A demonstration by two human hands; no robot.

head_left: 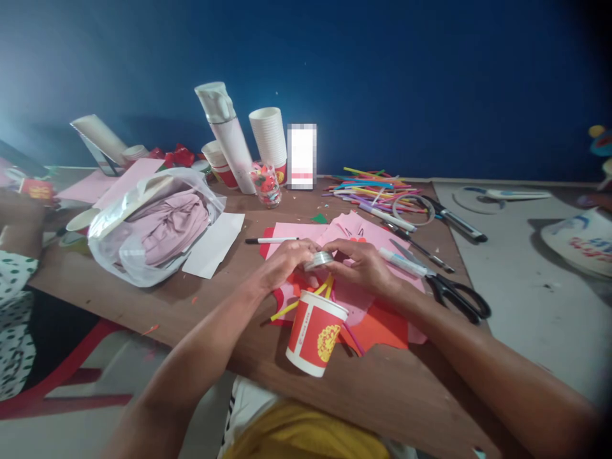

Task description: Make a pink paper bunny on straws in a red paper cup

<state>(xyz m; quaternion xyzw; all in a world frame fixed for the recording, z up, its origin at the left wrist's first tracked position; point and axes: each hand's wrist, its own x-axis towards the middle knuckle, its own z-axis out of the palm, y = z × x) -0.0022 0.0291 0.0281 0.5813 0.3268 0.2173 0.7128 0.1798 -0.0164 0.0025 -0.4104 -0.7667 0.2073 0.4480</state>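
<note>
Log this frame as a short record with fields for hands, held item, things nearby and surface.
Left hand: grips a silvery roll, probably tape, from its left side
Right hand: fingers on the same roll from the right
Under hands: pink paper, yellow straw
Near edge: red and white paper cup, standing
Right of hands: black-handled scissors
Surface: brown table
Far left: another person's dotted sleeve

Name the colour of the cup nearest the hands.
Cup: red, white rims, yellow flower print; head view.
</note>
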